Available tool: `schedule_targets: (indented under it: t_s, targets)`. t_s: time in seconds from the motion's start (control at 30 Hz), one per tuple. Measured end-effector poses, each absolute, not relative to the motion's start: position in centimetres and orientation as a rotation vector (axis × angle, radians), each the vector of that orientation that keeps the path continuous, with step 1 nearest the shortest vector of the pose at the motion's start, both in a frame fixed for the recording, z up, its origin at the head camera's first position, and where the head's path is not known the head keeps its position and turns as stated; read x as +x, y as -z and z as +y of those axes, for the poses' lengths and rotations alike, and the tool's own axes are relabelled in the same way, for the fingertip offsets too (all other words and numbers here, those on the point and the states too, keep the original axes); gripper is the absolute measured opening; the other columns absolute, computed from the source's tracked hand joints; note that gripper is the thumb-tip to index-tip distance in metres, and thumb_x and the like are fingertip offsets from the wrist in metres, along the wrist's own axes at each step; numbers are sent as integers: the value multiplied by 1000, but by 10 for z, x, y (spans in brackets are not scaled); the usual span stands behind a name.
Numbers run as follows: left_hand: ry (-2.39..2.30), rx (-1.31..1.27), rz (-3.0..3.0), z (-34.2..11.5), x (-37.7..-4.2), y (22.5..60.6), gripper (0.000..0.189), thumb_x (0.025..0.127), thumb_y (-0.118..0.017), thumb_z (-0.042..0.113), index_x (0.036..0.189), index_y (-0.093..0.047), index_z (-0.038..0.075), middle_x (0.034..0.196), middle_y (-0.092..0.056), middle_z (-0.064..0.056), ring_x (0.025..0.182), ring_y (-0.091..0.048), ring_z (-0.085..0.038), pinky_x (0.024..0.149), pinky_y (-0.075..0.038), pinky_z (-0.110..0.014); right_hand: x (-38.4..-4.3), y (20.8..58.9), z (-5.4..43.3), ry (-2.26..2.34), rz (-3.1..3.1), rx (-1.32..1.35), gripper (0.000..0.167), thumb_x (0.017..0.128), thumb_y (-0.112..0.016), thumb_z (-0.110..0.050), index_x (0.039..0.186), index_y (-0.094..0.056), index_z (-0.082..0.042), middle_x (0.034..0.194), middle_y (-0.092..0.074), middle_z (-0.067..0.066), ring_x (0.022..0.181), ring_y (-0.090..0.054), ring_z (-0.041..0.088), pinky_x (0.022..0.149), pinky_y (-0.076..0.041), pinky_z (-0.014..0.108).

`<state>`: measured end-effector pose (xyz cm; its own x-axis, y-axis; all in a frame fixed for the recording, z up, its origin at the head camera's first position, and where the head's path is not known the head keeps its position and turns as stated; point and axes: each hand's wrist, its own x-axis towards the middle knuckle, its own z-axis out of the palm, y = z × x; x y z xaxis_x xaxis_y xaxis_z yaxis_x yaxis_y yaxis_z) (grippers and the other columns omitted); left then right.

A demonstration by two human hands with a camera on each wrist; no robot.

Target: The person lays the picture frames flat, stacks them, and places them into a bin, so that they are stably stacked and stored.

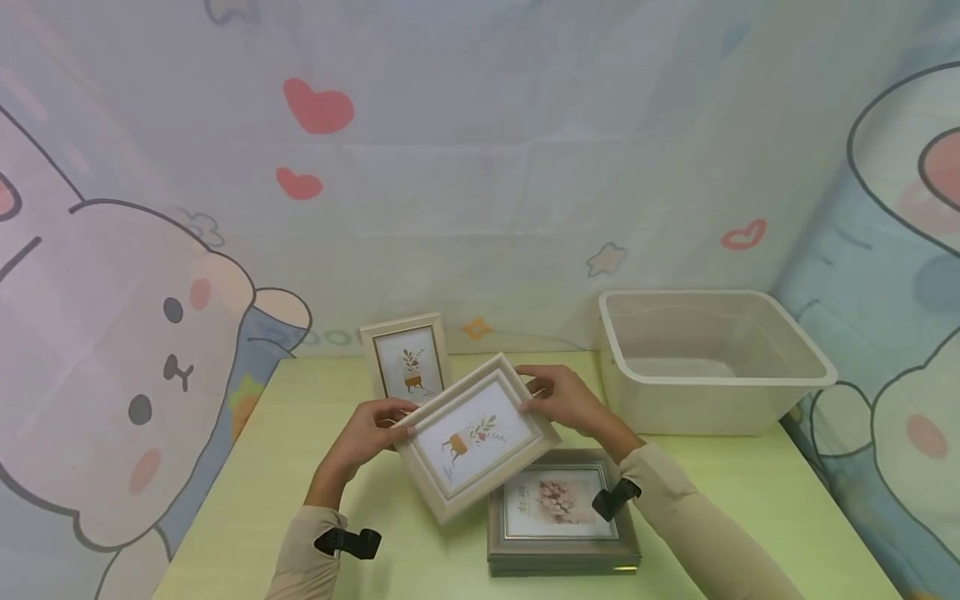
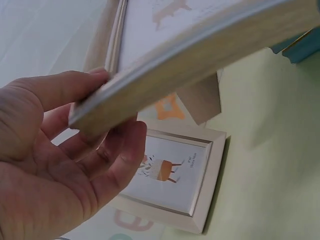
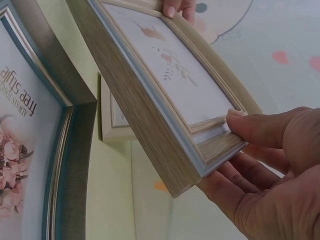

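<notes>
Both hands hold a cream picture frame (image 1: 474,437) with a potted-plant print, tilted in the air above the table. My left hand (image 1: 369,433) grips its left end, thumb on the front and fingers behind. At the opposite end my right hand (image 1: 564,400) pinches the border the same way, as the right wrist view shows with its thumb on the front edge. A second cream frame (image 1: 408,358) stands upright behind, partly hidden by the held one. Below and to the right lies a stack of grey-brown picture frames (image 1: 562,550), the top one showing pink flowers.
A white plastic bin (image 1: 720,408) stands at the back right of the pale green table (image 1: 262,492). A cartoon-printed cloth (image 1: 480,208) hangs behind and along the sides. Dark wrist cameras are strapped to both sleeves.
</notes>
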<state>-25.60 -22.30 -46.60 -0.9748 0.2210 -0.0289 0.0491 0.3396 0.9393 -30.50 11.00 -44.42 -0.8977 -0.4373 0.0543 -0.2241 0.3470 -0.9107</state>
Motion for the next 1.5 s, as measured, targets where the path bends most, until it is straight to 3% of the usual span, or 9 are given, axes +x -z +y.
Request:
schedule_targets:
  t_s: [0.2, 0.47, 0.7, 0.97, 1.17, 1.3, 1.43, 1.5]
  targets:
    - [-1822, 255, 2371, -225, -258, 482, 42, 91, -70, 7, 129, -59, -7, 108, -67, -15, 88, -66, -14, 75, -60, -32, -302, 449, 119, 1650, 2346, -544, 61, 85, -73, 3, 143, -52, 0, 109, -70, 27, 90, -72, 28, 66, -62, 38]
    - [-1879, 364, 2227, -224, -260, 494, 58, 96, -65, 10, 146, -41, -6, 138, -52, -29, 101, -65, -9, 86, -57, -30, -296, 458, 127, 1702, 2316, -497, 64, 87, -72, 1, 145, -47, 2, 110, -69, 28, 90, -73, 30, 66, -62, 38]
    - [-1878, 491, 2040, -225, -258, 498, 71, 98, -60, 10, 157, -21, 7, 127, -57, -3, 107, -65, -10, 94, -52, -30, -286, 458, 130, 1750, 2301, -454, 66, 87, -70, 0, 148, -44, 1, 113, -68, 29, 92, -72, 30, 69, -62, 39]
    - [-2070, 586, 1680, -224, -259, 506, 71, 103, -53, 22, 160, -11, 15, 137, -48, 4, 120, -58, -12, 99, -50, -32, -281, 454, 130, 1801, 2239, -460, 68, 88, -69, 2, 150, -40, 2, 115, -67, 31, 91, -72, 29, 71, -62, 40]
    - [-2171, 521, 1609, -219, -256, 510, 73, 101, -58, 31, 159, -15, 20, 136, -51, 8, 121, -57, -9, 100, -50, -31, -279, 452, 130, 1830, 2217, -473, 69, 88, -69, 2, 150, -37, 6, 118, -65, 34, 94, -72, 32, 73, -62, 42]
    - [-2260, 413, 1729, -216, -254, 509, 69, 97, -64, 15, 155, -26, 15, 126, -61, 7, 113, -63, -9, 94, -54, -29, -276, 453, 131, 1837, 2234, -442, 68, 88, -68, 3, 150, -39, 4, 117, -65, 34, 95, -72, 34, 73, -62, 42]
    - [-2288, 301, 1911, -213, -250, 502, 52, 91, -66, -4, 136, -52, 16, 105, -72, 5, 95, -70, -11, 80, -59, -29, -273, 456, 134, 1830, 2249, -393, 66, 88, -68, 3, 149, -41, 3, 117, -66, 33, 93, -72, 32, 73, -62, 41]
    - [-2277, 297, 1962, -211, -249, 497, 46, 90, -64, -8, 130, -57, 13, 102, -73, 5, 92, -71, -12, 78, -60, -30, -272, 457, 136, 1825, 2245, -377, 66, 89, -68, 2, 149, -41, 2, 117, -66, 32, 93, -72, 31, 73, -62, 41]
